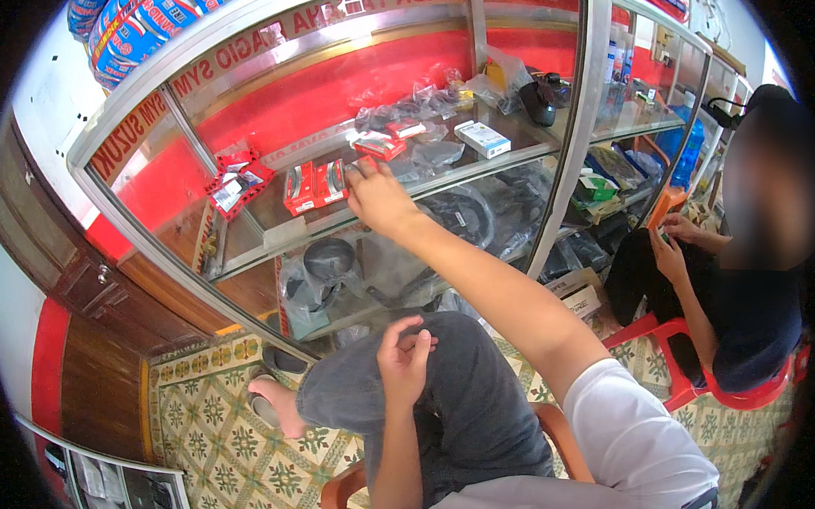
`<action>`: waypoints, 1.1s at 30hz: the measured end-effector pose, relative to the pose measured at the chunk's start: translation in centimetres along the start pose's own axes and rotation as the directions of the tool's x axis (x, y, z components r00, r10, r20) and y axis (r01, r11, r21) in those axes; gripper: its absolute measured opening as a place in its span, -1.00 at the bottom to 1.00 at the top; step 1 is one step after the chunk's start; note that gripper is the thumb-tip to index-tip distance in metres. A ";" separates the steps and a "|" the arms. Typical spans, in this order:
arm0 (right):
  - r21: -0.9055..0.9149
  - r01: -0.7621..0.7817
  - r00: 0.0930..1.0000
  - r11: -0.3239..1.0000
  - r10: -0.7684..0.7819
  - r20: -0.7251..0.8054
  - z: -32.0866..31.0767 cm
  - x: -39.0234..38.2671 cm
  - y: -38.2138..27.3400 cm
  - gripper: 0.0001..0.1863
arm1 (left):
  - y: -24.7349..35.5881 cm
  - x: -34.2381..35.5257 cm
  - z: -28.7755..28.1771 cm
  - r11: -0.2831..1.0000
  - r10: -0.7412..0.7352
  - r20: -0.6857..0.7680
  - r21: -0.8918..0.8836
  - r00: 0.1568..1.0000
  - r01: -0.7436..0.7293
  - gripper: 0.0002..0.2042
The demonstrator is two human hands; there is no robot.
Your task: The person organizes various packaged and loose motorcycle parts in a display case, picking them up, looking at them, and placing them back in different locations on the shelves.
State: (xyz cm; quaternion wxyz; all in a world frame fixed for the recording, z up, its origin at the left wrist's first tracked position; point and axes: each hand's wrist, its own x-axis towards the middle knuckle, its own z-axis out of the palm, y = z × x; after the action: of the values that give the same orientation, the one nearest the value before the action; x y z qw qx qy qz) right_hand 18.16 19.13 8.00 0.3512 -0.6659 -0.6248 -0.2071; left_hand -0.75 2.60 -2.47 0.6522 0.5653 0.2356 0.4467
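Note:
My right hand [382,198] reaches onto the upper glass shelf of a display cabinet. Its fingers are bent over a small red box, mostly hidden beneath them. Just left of it, a red-and-white box [329,182] and another red box [299,188] stand side by side. Beyond the fingertips lies a further red box [379,146] among clear plastic bags. My left hand [404,358] rests above my knee, fingers loosely bent and apart, with nothing in it.
A red basket [241,184] with small packets sits at the shelf's left. A white-and-blue box [482,139] lies farther right. Bagged black parts [328,261] fill the lower shelf. The metal cabinet post [574,126] stands right of my arm. Another person [756,294] sits on a red chair.

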 end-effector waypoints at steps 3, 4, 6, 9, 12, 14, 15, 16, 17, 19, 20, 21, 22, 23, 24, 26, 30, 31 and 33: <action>0.265 0.022 0.973 0.964 0.040 -0.226 -1.3 0.2 1.1 -0.56 | -0.1 0.0 0.3 1.000 0.001 0.004 -0.007 1.000 -0.001 -0.72; 0.380 0.062 0.950 0.923 0.062 -0.306 -2.0 0.3 1.5 -0.57 | -0.2 0.0 0.2 1.000 -0.007 0.018 -0.019 1.000 0.007 -0.71; 0.814 -0.030 0.948 0.580 0.275 -0.161 -3.9 -0.7 0.6 -0.59 | -0.4 0.1 -0.4 0.999 0.010 0.021 -0.036 1.000 -0.009 -0.71; 0.898 -0.269 0.836 -0.347 0.380 0.397 -8.8 -5.5 0.2 -0.62 | 0.1 0.1 -0.7 0.994 0.005 0.038 -0.105 0.999 -0.001 -0.70; 0.681 -0.330 0.732 -0.653 0.278 0.621 -10.3 -12.9 0.7 -0.68 | 1.2 -0.4 0.1 0.995 0.049 0.060 -0.089 0.997 -0.044 -0.65; 0.638 -0.389 0.636 -0.664 0.307 0.708 -11.7 -17.7 1.0 -0.79 | 2.2 -1.0 1.2 0.983 0.184 0.098 -0.012 0.978 -0.183 -0.59; 0.649 -0.412 0.685 -0.639 0.252 0.683 -12.6 -19.3 1.2 -0.82 | 2.4 -1.5 1.7 0.986 0.167 0.101 -0.010 0.981 -0.167 -0.59; 0.678 -0.494 0.648 -0.544 0.289 0.705 -13.9 -20.8 1.4 -0.82 | 2.6 -1.9 2.2 0.964 0.244 0.138 0.077 0.960 -0.256 -0.60; 0.692 -0.575 0.616 -0.436 0.326 0.717 -15.2 -21.7 1.6 -0.81 | 2.9 -2.2 3.0 0.923 0.324 0.181 0.155 0.929 -0.353 -0.60; 0.732 -0.617 0.671 -0.289 0.293 0.681 -16.2 -22.9 2.3 -0.78 | 3.2 -3.2 4.7 0.935 0.259 0.140 0.213 0.956 -0.284 -0.64; 0.767 -0.629 0.732 -0.126 0.235 0.639 -17.0 -22.8 2.4 -0.74 | 3.2 -3.3 5.1 0.938 0.231 0.117 0.235 0.966 -0.253 -0.67; 0.768 -0.629 0.732 -0.125 0.238 0.638 -17.7 -22.6 2.3 -0.74 | 3.1 -3.4 5.4 0.941 0.202 0.094 0.257 0.975 -0.219 -0.69; 0.754 -0.657 0.720 -0.002 0.292 0.629 -18.3 -22.1 2.1 -0.71 | 3.1 -3.2 5.4 0.965 0.147 0.054 0.213 0.988 -0.156 -0.68; 0.725 -0.677 0.717 0.125 0.335 0.612 -19.0 -21.4 1.8 -0.68 | 3.1 -3.0 5.3 0.964 0.156 0.049 0.211 0.987 -0.163 -0.68; 0.688 -0.708 0.690 0.160 0.363 0.626 -19.3 -21.2 1.8 -0.63 | 2.8 -2.7 5.0 0.985 0.105 0.078 0.127 0.991 -0.114 -0.68; 0.661 -0.721 0.673 0.209 0.441 0.594 -20.1 -21.0 1.7 -0.61 | 2.1 -2.4 4.9 0.999 0.053 0.165 -0.002 0.985 -0.054 -0.63; 0.553 -0.783 0.613 0.285 0.509 0.604 -20.8 -21.7 3.2 -0.47 | 0.5 -2.1 5.4 0.991 -0.111 0.285 -0.034 0.952 0.126 -0.47; 0.522 -0.795 0.602 0.309 0.511 0.614 -21.2 -21.7 3.4 -0.45 | 0.2 -2.1 5.6 0.991 -0.110 0.268 -0.044 0.957 0.127 -0.47; 0.496 -0.806 0.588 0.324 0.535 0.606 -22.2 -21.5 3.2 -0.45 | -0.4 -2.3 6.3 0.969 -0.152 0.287 -0.145 0.946 0.199 -0.47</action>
State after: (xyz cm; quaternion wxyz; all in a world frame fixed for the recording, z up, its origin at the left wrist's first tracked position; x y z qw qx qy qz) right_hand 22.03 -11.73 6.78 0.5283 -0.6873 -0.3591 0.3458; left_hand 3.41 -2.64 -1.72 0.7621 0.5400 0.1532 0.3227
